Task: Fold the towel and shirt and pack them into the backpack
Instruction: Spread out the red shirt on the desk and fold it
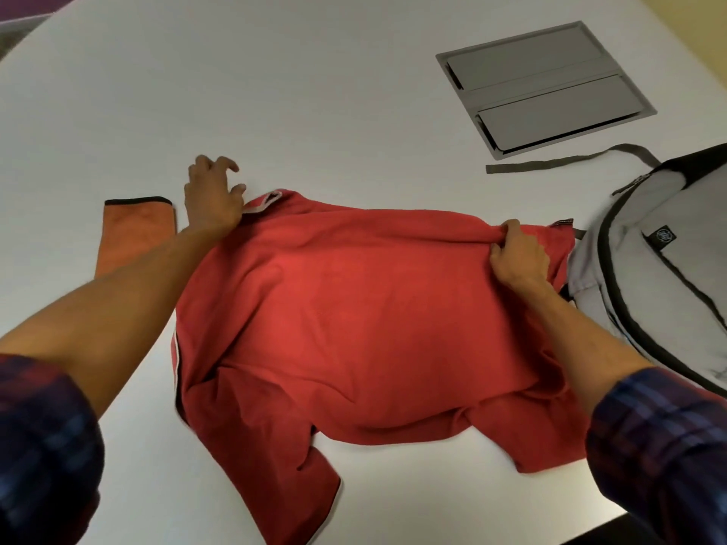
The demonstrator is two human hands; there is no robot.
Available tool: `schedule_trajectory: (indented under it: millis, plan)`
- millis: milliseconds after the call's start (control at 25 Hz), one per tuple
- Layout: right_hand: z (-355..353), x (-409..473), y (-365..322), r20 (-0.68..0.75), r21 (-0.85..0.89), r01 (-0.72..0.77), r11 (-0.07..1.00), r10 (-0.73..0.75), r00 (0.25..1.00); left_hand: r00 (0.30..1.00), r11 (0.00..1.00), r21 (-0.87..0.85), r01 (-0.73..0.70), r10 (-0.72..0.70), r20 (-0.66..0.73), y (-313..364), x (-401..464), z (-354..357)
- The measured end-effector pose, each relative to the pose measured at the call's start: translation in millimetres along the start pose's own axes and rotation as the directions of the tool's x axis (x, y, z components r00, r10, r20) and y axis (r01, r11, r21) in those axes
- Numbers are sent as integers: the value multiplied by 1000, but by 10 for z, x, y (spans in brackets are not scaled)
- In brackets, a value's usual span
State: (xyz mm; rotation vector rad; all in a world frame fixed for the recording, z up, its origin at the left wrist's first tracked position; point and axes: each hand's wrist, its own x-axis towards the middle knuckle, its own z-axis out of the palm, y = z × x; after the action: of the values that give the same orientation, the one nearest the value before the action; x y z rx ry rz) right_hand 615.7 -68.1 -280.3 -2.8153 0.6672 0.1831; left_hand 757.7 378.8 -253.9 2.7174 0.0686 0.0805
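Observation:
A red shirt (354, 320) lies spread on the white table, sleeves hanging toward the near edge. My left hand (212, 194) rests at the shirt's far left corner near the white-trimmed collar, fingers spread. My right hand (517, 253) pinches a fold of the shirt at its far right edge. A folded orange towel (133, 234) with a black border lies to the left, partly under my left forearm. The grey backpack (668, 261) with black trim lies at the right, touching the shirt's edge.
A grey metal cable hatch (545, 88) is set flush into the white table (275, 92) at the back right. A grey backpack strap (550, 163) trails across the table in front of it. The table's near edge runs along the bottom right.

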Motion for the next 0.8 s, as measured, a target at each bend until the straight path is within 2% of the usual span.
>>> schedule_trajectory:
  millis: [80,240,360,480,560,640,720,800]
  plan:
    - [34,-53,19,-25,36,14,999,-13,1000,993,993,49,-105,103,52,38,-57,48]
    - [87,-203,-3,-116,50,89,995,-82,990,982,984,88,-153,141,127,54,-371,163]
    - [115,-418,-120,-240,7,264,964,-255,937,975,977,61,-205,198,100,39,-712,155]
    - [228,-758,-203,-242,-16,402,916,-394,887,980,978,68,-197,195,43,26,-1142,127]
    - [342,-1002,-161,-192,-52,425,904,-427,884,994,987,125,-103,105,-9,-67,-1461,118]
    - [432,-1192,-46,-135,-54,399,915,-403,905,991,985,125,117,-108,-77,-188,-1770,91]
    - [450,-1338,95,-85,-24,375,927,-376,923,929,931,65,360,-351,-113,-264,-2078,38]
    - [395,-1455,235,-44,22,376,926,-375,926,850,855,14,519,-515,-108,-305,-2365,-3]
